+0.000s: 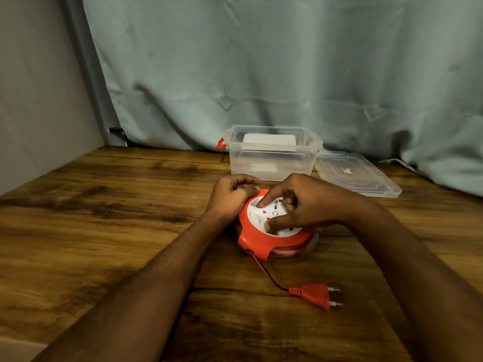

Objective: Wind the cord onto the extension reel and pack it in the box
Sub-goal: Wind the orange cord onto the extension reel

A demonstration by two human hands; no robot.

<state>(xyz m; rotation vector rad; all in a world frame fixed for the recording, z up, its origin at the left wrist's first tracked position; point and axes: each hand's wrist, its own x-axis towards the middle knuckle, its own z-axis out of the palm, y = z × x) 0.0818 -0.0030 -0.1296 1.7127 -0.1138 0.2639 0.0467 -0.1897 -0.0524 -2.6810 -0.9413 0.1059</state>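
Gripping round orange-and-white plastic extension reel at its far-left rim with our left hand, fingers curled over edge. Our right hand on top, index fingertip and thumb pressing white socket face. Reel flat on brown wood-grain table, mid-front. Thin red-black cord exits reel's near side, short length left out, ending at orange two-pin plug lying on table. Clear plastic box with red latches open behind reel; clear lid flat beside it, right.
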